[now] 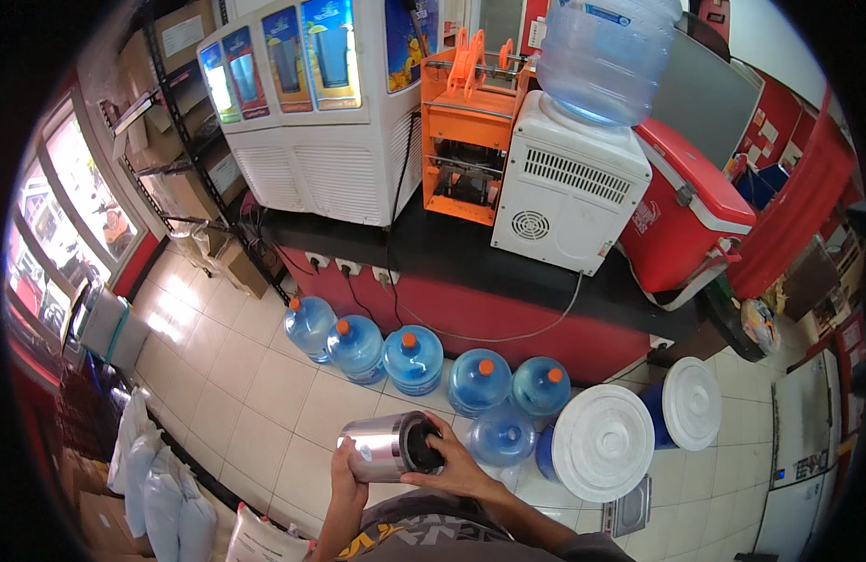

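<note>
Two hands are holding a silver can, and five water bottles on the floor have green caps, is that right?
The caps are orange, not green, as the head view shows. The left hand and right hand hold the silver can, and five capped water bottles stand on the floor.

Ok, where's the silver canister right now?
In the head view, the silver canister is below centre and slightly left, held between the left hand and right hand, pictured just below the orange-capped bottles.

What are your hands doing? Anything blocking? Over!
Left hand holding canister. Right hand at its dark end. Canister sideways, held up. Jugs beyond, not touching.
</note>
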`<state>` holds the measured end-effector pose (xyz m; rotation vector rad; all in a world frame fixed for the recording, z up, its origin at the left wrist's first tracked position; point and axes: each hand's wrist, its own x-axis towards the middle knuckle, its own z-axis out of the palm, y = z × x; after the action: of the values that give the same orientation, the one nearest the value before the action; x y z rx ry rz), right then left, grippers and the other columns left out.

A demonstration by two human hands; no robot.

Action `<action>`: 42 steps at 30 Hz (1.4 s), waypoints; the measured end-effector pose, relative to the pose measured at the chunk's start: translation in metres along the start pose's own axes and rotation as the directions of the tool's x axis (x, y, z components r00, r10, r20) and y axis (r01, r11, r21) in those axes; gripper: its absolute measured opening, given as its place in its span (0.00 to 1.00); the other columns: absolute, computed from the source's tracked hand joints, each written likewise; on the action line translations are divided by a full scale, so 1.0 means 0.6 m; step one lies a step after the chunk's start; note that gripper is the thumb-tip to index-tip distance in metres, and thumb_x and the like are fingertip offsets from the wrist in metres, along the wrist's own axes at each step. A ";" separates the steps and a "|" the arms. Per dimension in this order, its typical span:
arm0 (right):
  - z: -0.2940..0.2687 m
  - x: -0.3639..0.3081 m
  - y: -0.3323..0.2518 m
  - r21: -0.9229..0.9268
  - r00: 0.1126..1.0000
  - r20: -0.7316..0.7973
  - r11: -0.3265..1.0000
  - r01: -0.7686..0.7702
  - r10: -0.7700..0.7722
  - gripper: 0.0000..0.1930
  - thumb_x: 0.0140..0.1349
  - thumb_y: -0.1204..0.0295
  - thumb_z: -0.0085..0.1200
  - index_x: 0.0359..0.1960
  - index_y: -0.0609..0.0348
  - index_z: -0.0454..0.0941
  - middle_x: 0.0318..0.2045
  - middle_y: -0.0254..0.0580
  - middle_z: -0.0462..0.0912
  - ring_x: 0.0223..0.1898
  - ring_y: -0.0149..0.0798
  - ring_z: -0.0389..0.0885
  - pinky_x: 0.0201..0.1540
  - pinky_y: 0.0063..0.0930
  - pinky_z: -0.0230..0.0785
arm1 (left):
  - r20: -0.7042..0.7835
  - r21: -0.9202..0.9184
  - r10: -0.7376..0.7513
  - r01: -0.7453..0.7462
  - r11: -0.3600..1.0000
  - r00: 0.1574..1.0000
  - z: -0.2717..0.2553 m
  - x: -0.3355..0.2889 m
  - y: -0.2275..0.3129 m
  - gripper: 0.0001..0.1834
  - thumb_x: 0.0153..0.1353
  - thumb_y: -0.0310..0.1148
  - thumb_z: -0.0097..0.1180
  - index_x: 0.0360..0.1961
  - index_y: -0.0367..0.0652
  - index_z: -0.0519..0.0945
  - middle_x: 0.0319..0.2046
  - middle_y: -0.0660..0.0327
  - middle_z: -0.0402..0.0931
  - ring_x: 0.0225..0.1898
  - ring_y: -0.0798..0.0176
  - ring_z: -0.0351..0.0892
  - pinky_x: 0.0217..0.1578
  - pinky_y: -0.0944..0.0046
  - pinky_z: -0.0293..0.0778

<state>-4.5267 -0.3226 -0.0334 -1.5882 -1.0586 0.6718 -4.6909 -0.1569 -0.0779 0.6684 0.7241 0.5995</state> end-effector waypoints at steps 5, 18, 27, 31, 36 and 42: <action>-0.044 0.107 -0.004 0.129 0.986 -0.153 0.988 0.081 -0.061 0.28 0.68 0.58 0.59 0.60 0.67 0.72 0.73 0.60 0.53 0.76 0.54 0.51 0.75 0.41 0.46 | 0.001 -0.073 -0.016 0.016 0.997 1.000 0.072 0.096 0.040 0.24 0.71 0.48 0.52 0.58 0.40 0.73 0.51 0.57 0.79 0.53 0.58 0.80 0.57 0.56 0.75; -0.181 0.262 0.076 0.757 0.693 -0.546 0.632 0.167 0.471 0.26 0.79 0.50 0.36 0.44 0.59 0.80 0.51 0.42 0.83 0.55 0.36 0.79 0.63 0.33 0.66 | 0.170 -0.167 -0.206 0.235 0.958 0.964 0.131 0.367 0.086 0.31 0.74 0.54 0.38 0.61 0.37 0.73 0.55 0.52 0.79 0.55 0.54 0.80 0.60 0.53 0.74; -0.246 0.393 0.179 0.568 0.383 -0.789 0.807 0.158 0.480 0.20 0.75 0.59 0.51 0.59 0.60 0.78 0.48 0.33 0.85 0.49 0.26 0.81 0.54 0.24 0.71 | 0.511 -0.115 -0.252 0.356 0.927 0.822 0.182 0.580 0.200 0.34 0.72 0.55 0.38 0.65 0.36 0.70 0.61 0.51 0.74 0.64 0.50 0.72 0.68 0.50 0.64; -0.301 0.421 0.183 0.358 0.307 -0.867 0.919 -0.164 0.392 0.21 0.71 0.61 0.58 0.62 0.56 0.77 0.49 0.34 0.84 0.48 0.24 0.79 0.53 0.20 0.67 | 0.539 0.013 -0.248 0.286 0.958 0.805 0.188 0.657 0.224 0.35 0.71 0.56 0.37 0.66 0.38 0.68 0.63 0.50 0.72 0.66 0.49 0.69 0.70 0.48 0.61; -0.372 0.443 0.189 -0.288 0.247 -0.947 0.879 -0.381 -0.203 0.20 0.69 0.70 0.57 0.62 0.59 0.77 0.56 0.54 0.81 0.64 0.53 0.74 0.68 0.42 0.63 | 0.491 -0.070 -0.238 0.310 0.948 0.838 0.218 0.682 0.204 0.35 0.71 0.58 0.36 0.65 0.41 0.71 0.61 0.52 0.74 0.63 0.47 0.72 0.66 0.43 0.67; -0.424 0.457 0.275 -0.429 0.233 -0.903 0.795 -0.429 -0.362 0.18 0.67 0.73 0.56 0.58 0.57 0.79 0.62 0.53 0.72 0.68 0.60 0.63 0.70 0.51 0.57 | 0.369 -0.100 -0.205 0.258 0.961 0.907 0.243 0.650 0.174 0.31 0.72 0.58 0.38 0.59 0.43 0.76 0.56 0.54 0.77 0.60 0.53 0.74 0.63 0.48 0.70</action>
<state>-4.1405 -0.2020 -0.0939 -2.0687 -0.1594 -0.8445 -4.3724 0.1304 -0.0738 0.5243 0.4063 0.2953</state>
